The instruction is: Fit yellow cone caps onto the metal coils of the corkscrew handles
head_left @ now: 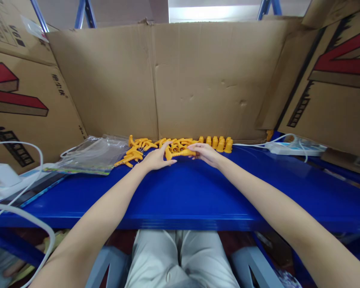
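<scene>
My left hand [158,158] reaches to the back of the blue table, its thumb and fingers apart around the left end of a yellow plastic piece [182,153]. The fingers of my right hand [206,153] are closed on the right end of that piece. Between and behind the hands lie more yellow pieces, some showing round hollow openings. To the left is a loose pile of yellow T-shaped handles [133,155], a few with small dark chains. Several yellow cup-shaped pieces [221,144] stand upright beyond my right hand.
Cardboard [216,80] walls the back and both sides of the blue table [183,196]. Clear plastic bags [93,154] lie at the left. White power strips sit at the left [6,186] and right [297,149], with white cables trailing from them.
</scene>
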A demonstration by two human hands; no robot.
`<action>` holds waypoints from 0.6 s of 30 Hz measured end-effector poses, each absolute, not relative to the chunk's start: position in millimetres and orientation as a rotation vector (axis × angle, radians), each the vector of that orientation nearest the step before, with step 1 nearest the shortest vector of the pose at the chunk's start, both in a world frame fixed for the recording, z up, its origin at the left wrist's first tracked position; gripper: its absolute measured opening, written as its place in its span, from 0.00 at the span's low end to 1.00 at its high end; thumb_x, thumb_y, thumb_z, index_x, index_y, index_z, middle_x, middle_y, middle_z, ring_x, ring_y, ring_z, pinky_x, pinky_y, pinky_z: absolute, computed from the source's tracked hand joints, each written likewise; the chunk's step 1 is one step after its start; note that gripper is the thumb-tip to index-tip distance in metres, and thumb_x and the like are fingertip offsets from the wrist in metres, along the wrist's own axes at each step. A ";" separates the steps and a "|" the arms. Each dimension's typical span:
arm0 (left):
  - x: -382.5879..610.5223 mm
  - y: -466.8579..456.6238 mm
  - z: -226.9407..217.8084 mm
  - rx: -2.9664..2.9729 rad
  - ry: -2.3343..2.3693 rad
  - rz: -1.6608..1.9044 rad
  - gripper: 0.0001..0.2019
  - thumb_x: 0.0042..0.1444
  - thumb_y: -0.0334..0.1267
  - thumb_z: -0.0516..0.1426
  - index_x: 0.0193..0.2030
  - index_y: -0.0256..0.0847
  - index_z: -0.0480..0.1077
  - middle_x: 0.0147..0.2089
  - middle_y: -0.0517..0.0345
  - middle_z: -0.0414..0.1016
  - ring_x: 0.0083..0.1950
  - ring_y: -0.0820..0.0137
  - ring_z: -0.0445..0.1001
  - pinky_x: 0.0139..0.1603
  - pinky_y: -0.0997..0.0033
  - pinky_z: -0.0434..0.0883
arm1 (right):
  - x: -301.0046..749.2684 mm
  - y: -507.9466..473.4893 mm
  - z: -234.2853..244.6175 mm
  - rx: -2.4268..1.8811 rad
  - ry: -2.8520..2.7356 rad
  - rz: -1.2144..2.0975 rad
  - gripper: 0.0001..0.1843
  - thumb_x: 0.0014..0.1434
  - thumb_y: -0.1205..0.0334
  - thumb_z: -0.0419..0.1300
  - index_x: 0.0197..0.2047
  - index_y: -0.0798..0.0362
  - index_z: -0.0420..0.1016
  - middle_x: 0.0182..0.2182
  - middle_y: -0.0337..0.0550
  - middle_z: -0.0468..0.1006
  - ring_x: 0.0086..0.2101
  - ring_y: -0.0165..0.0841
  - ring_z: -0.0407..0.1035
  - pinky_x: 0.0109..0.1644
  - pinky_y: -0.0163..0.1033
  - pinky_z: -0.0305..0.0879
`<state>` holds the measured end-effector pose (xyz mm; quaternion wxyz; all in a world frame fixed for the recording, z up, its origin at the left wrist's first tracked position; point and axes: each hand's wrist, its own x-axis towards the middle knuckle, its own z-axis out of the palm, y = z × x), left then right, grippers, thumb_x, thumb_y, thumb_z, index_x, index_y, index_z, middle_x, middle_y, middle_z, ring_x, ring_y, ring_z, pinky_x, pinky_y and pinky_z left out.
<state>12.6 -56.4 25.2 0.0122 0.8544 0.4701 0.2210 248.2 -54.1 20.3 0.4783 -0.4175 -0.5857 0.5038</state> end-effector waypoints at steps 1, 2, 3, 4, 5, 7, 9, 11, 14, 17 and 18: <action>12.0 -56.4 25.2 2.648 1.447 0.733 0.39 0.51 0.57 0.58 0.65 0.42 0.53 0.42 0.50 0.75 0.44 0.59 0.75 0.44 0.66 0.67 | 249.3 -51.2 21.4 -1.033 -1.386 1.220 0.06 0.53 0.63 0.64 0.35 0.55 0.74 0.32 0.47 0.79 0.27 0.29 0.72 0.30 0.35 0.69; 11.6 -56.3 25.3 2.634 1.436 0.782 0.40 0.51 0.57 0.57 0.67 0.42 0.51 0.45 0.50 0.75 0.45 0.60 0.75 0.44 0.66 0.67 | 250.7 -47.8 23.2 -1.049 -1.354 1.203 0.06 0.54 0.62 0.63 0.34 0.54 0.74 0.31 0.47 0.79 0.27 0.30 0.71 0.30 0.35 0.69; 11.2 -56.1 25.5 2.622 1.431 0.828 0.39 0.52 0.56 0.57 0.67 0.43 0.50 0.46 0.50 0.75 0.45 0.61 0.75 0.45 0.66 0.67 | 252.4 -43.9 25.7 -1.067 -1.334 1.183 0.06 0.54 0.61 0.63 0.34 0.54 0.73 0.31 0.48 0.79 0.27 0.31 0.71 0.29 0.36 0.69; 10.7 -55.7 25.8 2.614 1.433 0.863 0.37 0.53 0.54 0.56 0.67 0.43 0.51 0.46 0.50 0.75 0.44 0.62 0.75 0.45 0.66 0.67 | 254.1 -40.0 28.9 -1.080 -1.325 1.156 0.07 0.54 0.60 0.63 0.34 0.53 0.72 0.31 0.48 0.78 0.28 0.32 0.72 0.29 0.37 0.69; 10.2 -55.0 26.1 2.611 1.441 0.879 0.34 0.55 0.53 0.55 0.65 0.42 0.54 0.44 0.51 0.76 0.43 0.63 0.75 0.44 0.66 0.68 | 255.4 -36.0 32.9 -1.088 -1.316 1.125 0.07 0.54 0.59 0.63 0.33 0.52 0.72 0.32 0.49 0.78 0.29 0.33 0.72 0.29 0.38 0.69; 9.2 -53.1 26.6 2.614 1.472 0.851 0.24 0.56 0.49 0.54 0.57 0.41 0.65 0.38 0.53 0.77 0.39 0.64 0.75 0.42 0.66 0.68 | 256.1 -28.5 42.1 -1.083 -1.294 1.055 0.07 0.54 0.58 0.62 0.33 0.51 0.71 0.34 0.49 0.78 0.31 0.36 0.73 0.31 0.40 0.70; 8.2 -51.1 26.7 2.610 1.507 0.771 0.15 0.57 0.46 0.53 0.45 0.41 0.73 0.33 0.54 0.77 0.35 0.65 0.74 0.39 0.67 0.67 | 252.7 -21.7 51.2 -1.073 -1.265 0.979 0.06 0.54 0.59 0.62 0.34 0.51 0.70 0.36 0.48 0.78 0.32 0.36 0.74 0.33 0.41 0.70; 7.6 -49.7 26.5 2.604 1.524 0.712 0.12 0.57 0.44 0.53 0.37 0.41 0.74 0.31 0.55 0.76 0.32 0.67 0.73 0.36 0.69 0.66 | 245.7 -15.2 57.7 -1.074 -1.274 0.862 0.05 0.54 0.61 0.61 0.35 0.52 0.70 0.37 0.47 0.77 0.34 0.35 0.74 0.36 0.41 0.70; 7.1 -48.7 25.8 2.614 1.511 0.711 0.12 0.57 0.43 0.53 0.35 0.40 0.75 0.30 0.55 0.76 0.31 0.68 0.72 0.33 0.69 0.65 | 233.7 -5.9 59.1 -1.056 -1.449 0.473 0.09 0.55 0.61 0.59 0.40 0.53 0.71 0.40 0.48 0.77 0.39 0.37 0.72 0.43 0.44 0.69; 6.6 -47.1 24.2 2.629 1.470 0.727 0.12 0.57 0.43 0.52 0.34 0.40 0.75 0.29 0.56 0.76 0.30 0.68 0.71 0.33 0.70 0.65 | 227.6 1.6 50.4 -1.019 -1.738 -0.033 0.12 0.58 0.65 0.55 0.46 0.55 0.71 0.47 0.53 0.75 0.47 0.42 0.68 0.51 0.49 0.64; 6.4 -46.3 23.3 2.633 1.455 0.732 0.12 0.57 0.43 0.52 0.34 0.40 0.75 0.30 0.56 0.76 0.30 0.68 0.72 0.33 0.70 0.65 | 227.4 3.2 45.7 -1.016 -1.852 -0.185 0.14 0.58 0.68 0.53 0.47 0.55 0.71 0.50 0.54 0.74 0.48 0.43 0.66 0.53 0.50 0.63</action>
